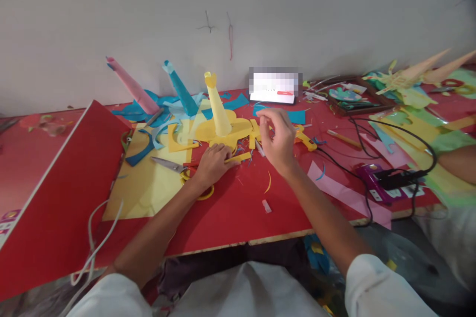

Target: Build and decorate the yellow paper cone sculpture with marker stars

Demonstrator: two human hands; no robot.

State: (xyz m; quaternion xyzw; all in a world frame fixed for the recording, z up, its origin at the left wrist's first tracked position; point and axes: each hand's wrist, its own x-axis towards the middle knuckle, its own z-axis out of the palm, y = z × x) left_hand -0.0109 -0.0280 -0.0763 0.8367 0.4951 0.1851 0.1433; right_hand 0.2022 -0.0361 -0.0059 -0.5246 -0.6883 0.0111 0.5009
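My left hand rests low over the red table, closed round one end of a narrow yellow paper strip. Beneath and beside it lie scissors with red and yellow handles. My right hand is raised, its fingers curled with thumb and fingertip together; whatever they pinch is too small to tell. Just beyond my hands, a yellow paper cone stands on a yellow petal-shaped base. A yellow glue gun lies to the right of my right hand.
Blue and pink cones stand at the back left. A red board rises at the left. A phone leans on the wall. Black cables run to a purple power box. Another person's arm reaches in at the right.
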